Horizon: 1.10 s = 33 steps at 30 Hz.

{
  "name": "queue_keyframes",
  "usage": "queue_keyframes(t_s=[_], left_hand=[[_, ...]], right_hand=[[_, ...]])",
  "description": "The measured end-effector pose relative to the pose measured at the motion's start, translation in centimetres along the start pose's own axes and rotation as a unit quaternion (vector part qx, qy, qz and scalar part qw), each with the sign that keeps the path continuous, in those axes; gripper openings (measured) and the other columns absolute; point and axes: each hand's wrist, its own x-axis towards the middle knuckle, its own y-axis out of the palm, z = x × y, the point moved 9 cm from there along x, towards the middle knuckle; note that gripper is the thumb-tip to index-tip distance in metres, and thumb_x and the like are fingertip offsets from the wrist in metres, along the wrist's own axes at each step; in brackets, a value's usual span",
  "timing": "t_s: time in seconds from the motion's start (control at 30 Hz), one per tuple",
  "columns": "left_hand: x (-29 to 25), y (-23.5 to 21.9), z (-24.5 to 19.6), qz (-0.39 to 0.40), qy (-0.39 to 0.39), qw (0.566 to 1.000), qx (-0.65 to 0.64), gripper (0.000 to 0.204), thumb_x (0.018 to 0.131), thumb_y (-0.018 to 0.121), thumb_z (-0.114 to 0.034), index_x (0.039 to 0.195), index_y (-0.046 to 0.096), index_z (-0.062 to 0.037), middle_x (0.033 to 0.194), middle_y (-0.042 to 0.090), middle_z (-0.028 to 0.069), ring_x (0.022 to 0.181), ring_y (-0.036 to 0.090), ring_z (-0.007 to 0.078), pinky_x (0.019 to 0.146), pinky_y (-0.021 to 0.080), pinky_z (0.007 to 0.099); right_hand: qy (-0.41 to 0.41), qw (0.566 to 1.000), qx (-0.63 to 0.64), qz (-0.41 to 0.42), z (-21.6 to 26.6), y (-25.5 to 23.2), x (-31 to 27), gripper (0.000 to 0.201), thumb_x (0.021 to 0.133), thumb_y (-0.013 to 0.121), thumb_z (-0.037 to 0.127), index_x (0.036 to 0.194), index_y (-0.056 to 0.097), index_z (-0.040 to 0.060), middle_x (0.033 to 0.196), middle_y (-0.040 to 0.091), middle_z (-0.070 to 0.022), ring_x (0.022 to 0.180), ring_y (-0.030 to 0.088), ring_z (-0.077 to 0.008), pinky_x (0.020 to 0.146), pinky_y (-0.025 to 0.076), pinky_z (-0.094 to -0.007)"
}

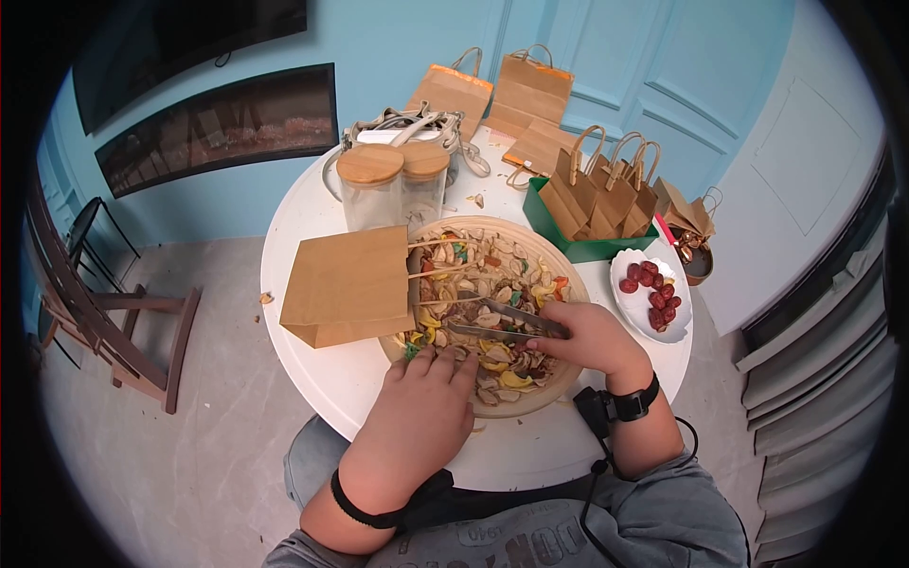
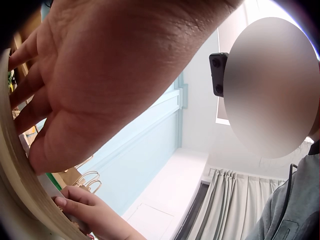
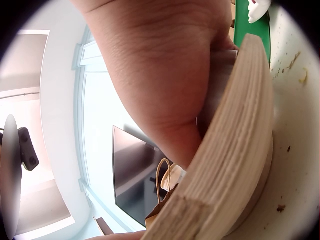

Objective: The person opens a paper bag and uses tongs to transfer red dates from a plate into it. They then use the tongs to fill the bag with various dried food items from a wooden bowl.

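Note:
A round wooden tray [image 1: 557, 383] holds dried slices and colourful pieces. My right hand [image 1: 597, 343] grips metal tongs [image 1: 511, 324] whose tips reach into the mix. My left hand [image 1: 421, 407] rests at the near left edge of the tray, fingers extended over the contents. In the left wrist view the left hand [image 2: 100, 75] has its fingers spread across the rim. The right hand [image 3: 160, 70] is beside the rim in the right wrist view, the metal partly hidden. A brown paper bag [image 1: 346, 284] lies on its side, its handles over the tray.
Two glass jars with wooden lids [image 1: 371, 194] stand behind the bag. A green box [image 1: 597, 250] holds several paper bags, and a white dish [image 1: 630, 308] of red dates is at the right. More paper bags [image 1: 530, 90] and a strapped bag [image 1: 417, 128] are at the back.

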Motion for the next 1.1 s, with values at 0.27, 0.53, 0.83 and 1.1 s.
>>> queue_keyframes(t_s=[0.27,0.53,0.83,1.1], left_hand=[[0.04,0.11,0.04,0.0,0.001,1.0,0.003,0.052,0.088,0.06,-0.02,0.137,0.054,-0.0061,0.135,0.058,0.0183,0.126,0.053,0.0358,0.105,0.042,0.0462],[0.05,0.05,-0.09,-0.007,0.008,1.0,0.009,0.05,0.088,0.059,-0.02,0.135,0.056,-0.0058,0.133,0.059,0.0181,0.125,0.054,0.0361,0.105,0.042,0.0461],[0.06,0.13,-0.18,-0.005,0.008,1.0,0.004,0.05,0.088,0.059,-0.02,0.135,0.055,-0.0049,0.134,0.058,0.0184,0.126,0.053,0.0364,0.105,0.042,0.0463],[0.05,0.13,-0.22,-0.01,0.013,1.0,0.004,0.05,0.088,0.059,-0.021,0.135,0.055,-0.0045,0.134,0.058,0.0187,0.125,0.054,0.0365,0.104,0.042,0.0461]], right_hand=[[0.005,1.0,0.013,0.003,-0.2,0.2,0.05,0.038,0.082,0.076,0.039,0.089,0.06,0.005,0.075,0.061,-0.0141,0.071,0.06,-0.0322,0.063,0.045,-0.0399],[0.002,1.0,0.023,0.002,-0.29,0.28,0.05,0.038,0.082,0.076,0.039,0.089,0.06,0.0047,0.074,0.06,-0.0137,0.07,0.06,-0.031,0.063,0.045,-0.0395],[0.001,1.0,0.014,0.001,-0.15,0.24,0.05,0.037,0.082,0.076,0.038,0.09,0.061,0.0053,0.074,0.06,-0.0137,0.07,0.06,-0.0317,0.063,0.045,-0.0396],[0.008,1.0,0.019,0.006,-0.17,0.29,0.09,0.037,0.082,0.077,0.038,0.091,0.061,0.0052,0.074,0.061,-0.0136,0.07,0.06,-0.0314,0.063,0.045,-0.0395]])
